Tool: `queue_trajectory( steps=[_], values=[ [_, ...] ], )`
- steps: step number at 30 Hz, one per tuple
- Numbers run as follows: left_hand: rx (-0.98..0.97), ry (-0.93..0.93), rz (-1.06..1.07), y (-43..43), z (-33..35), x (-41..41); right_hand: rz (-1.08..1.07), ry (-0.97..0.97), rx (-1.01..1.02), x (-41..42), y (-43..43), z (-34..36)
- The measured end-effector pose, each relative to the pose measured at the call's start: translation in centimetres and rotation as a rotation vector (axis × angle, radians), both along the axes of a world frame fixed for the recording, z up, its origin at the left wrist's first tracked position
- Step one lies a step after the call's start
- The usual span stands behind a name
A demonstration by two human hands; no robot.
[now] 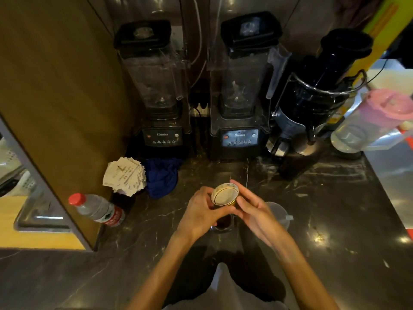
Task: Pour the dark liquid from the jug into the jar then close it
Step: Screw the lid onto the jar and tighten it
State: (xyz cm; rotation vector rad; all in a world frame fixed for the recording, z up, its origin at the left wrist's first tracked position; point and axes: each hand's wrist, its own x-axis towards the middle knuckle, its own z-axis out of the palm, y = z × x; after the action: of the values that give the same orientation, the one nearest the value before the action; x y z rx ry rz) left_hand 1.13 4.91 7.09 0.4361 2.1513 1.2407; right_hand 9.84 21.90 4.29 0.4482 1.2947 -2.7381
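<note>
A gold jar lid (224, 194), its pale underside tilted toward me, is held between both hands above the counter. My left hand (199, 211) grips its left rim and my right hand (252, 209) pinches its right rim. Just below the hands stands the glass jar (223, 223) with dark liquid inside, its mouth partly hidden by my fingers. To the right of the jar sits a clear plastic jug (279, 214), mostly hidden behind my right hand; no liquid is visible in it.
Two black blenders (161, 90) (241, 86) and a dark juicer (312, 101) line the back of the dark marble counter (335, 198). A pink-lidded pitcher (368, 121) stands far right. A blue cloth (162, 177), a stack of receipts (124, 175) and a red-capped water bottle (98, 209) sit left.
</note>
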Motion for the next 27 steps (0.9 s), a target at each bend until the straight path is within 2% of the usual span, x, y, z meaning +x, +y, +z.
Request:
queue_trajectory(
  steps=[6,9,12,15,18,20,21,24,25,27],
  values=[
    [0.09,-0.133,0.077,0.1,-0.2,2.2,0.01,0.046,-0.186,1.7,-1.6,-0.1],
    [0.101,-0.12,0.008,-0.2,-0.2,1.9,-0.036,0.04,-0.224,1.7,-1.9,-0.4],
    [0.106,-0.056,-0.17,-1.0,-0.5,1.2,-0.168,-0.018,-0.341,1.2,-1.5,-0.7],
    [0.009,0.109,-0.2,-2.3,-2.3,0.3,-0.392,-0.147,-0.543,1.1,-0.7,-1.8],
    [-0.129,0.044,-0.257,-3.2,-4.9,0.0,-0.528,-0.25,-0.607,1.4,-0.1,-3.0],
    [-0.136,-0.052,-0.286,-3.3,-6.8,0.4,-0.468,-0.278,-0.489,1.3,-0.3,-3.4],
    [-0.091,-0.088,-0.289,-3.3,-7.5,0.7,-0.4,-0.281,-0.328,1.2,-0.5,-3.2],
    [0.034,-0.112,-0.247,-3.0,-8.9,1.1,0.006,-0.237,0.539,1.1,-0.7,-2.4],
    [0.048,-0.102,-0.231,-2.9,-9.2,1.0,0.149,-0.206,0.737,1.0,-0.6,-2.2],
    [0.063,-0.076,-0.216,-2.5,-9.8,0.8,0.335,-0.149,0.938,0.5,-0.5,-1.7]
  ],
)
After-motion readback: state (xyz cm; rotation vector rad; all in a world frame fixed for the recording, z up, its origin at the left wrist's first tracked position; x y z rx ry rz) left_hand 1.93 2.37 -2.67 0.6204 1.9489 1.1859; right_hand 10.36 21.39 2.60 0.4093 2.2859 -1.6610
